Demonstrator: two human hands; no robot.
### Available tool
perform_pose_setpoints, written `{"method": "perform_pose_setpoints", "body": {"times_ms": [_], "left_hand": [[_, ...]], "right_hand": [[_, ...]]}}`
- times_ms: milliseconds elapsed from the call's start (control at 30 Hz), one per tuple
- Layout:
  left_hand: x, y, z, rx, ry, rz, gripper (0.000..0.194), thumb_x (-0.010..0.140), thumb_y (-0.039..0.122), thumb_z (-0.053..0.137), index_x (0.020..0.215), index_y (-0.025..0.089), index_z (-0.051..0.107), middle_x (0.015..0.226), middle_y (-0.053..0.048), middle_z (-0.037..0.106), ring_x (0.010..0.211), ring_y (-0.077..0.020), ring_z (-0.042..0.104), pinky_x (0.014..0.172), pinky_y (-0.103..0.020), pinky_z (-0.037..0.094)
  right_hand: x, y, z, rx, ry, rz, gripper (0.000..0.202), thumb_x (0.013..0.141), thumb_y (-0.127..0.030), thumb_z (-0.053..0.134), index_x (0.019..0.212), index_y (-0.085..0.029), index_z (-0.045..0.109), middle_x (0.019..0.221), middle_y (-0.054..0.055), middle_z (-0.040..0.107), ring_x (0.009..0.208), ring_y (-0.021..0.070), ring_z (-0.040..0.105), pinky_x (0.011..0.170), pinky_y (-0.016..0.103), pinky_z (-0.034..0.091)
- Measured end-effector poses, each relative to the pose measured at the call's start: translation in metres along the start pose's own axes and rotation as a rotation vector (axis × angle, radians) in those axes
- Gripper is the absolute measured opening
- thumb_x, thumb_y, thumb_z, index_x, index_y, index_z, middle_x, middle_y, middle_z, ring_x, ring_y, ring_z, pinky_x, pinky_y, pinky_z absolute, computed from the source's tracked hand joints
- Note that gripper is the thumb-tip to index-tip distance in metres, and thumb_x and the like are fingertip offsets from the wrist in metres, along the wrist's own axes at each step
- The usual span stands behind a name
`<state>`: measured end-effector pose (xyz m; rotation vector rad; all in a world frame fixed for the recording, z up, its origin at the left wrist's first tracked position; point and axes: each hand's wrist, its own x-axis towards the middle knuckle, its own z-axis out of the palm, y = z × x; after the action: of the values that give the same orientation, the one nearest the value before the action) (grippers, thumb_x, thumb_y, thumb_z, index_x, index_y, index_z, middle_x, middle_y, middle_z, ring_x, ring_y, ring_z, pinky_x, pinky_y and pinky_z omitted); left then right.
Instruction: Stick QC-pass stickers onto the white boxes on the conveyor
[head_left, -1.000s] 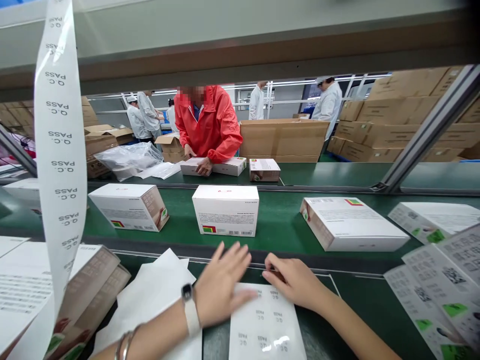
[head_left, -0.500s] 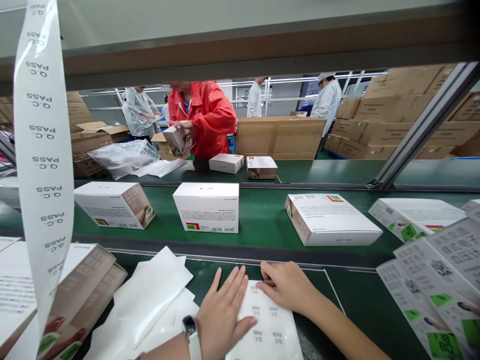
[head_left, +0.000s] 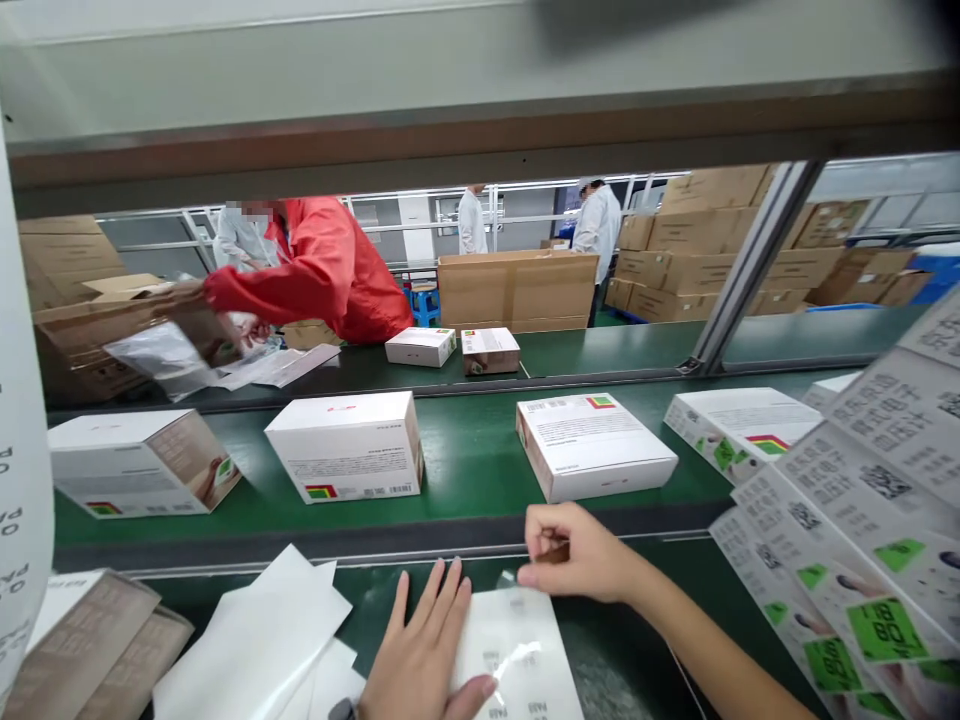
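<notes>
A white sheet of clear "Q.C. PASS" stickers [head_left: 517, 660] lies in front of me at the lower middle. My left hand [head_left: 424, 635] rests flat along its left edge, fingers spread and thumb on the sheet. At the sheet's top edge, my right hand [head_left: 574, 555] is closed in a pinch. A small clear sticker [head_left: 507, 579] shows at its thumb tip, partly lifted off the backing. Loose white sheets [head_left: 255, 630] lie overlapping to the left of my left hand.
White printed boxes [head_left: 356, 450] stand spaced along a green conveyor [head_left: 465, 440]. Folded cartons [head_left: 840, 560] lean at the right; more boxes [head_left: 90, 640] sit lower left. A sticker strip [head_left: 22, 480] hangs at the left edge. Across the belt, a person in red [head_left: 315, 265] reaches toward a carton.
My right hand has risen slightly from the sheet, with the clear sticker's edge lifting. The view has swung right. The person in red has put aside the box and leans toward the carton.
</notes>
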<state>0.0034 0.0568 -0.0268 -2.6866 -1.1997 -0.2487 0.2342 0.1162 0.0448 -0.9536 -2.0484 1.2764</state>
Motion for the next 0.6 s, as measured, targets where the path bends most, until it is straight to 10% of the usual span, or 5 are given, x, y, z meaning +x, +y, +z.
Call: {"method": "perform_pose_setpoints", "body": {"times_ms": [233,600], "left_hand": [[0.071,-0.007,-0.038,-0.099,0.062,-0.110,0.052,0.087,0.042,0.032,0.134,0.023,0.019,0.139,-0.004,0.020,0.126,-0.0285,0.015,0.098,-0.055,0.019],[0.153,-0.019,-0.032,-0.196,0.089,0.079,0.048,0.083,0.034,0.043,0.129,0.026,0.029,0.138,-0.003,0.025,0.127,-0.0265,0.011,0.099,-0.055,0.011]], "right_hand": [[-0.004,0.032,-0.099,-0.438,0.537,0.093,0.029,0.066,-0.040,0.057,0.055,-0.019,0.042,0.051,-0.005,0.040,0.050,0.0097,0.036,0.048,0.021,0.028],[0.009,0.066,-0.125,-0.345,0.348,0.156,0.031,0.061,-0.044,0.061,0.056,-0.017,0.047,0.050,-0.006,0.041,0.047,0.0079,0.036,0.046,0.020,0.030]]}}
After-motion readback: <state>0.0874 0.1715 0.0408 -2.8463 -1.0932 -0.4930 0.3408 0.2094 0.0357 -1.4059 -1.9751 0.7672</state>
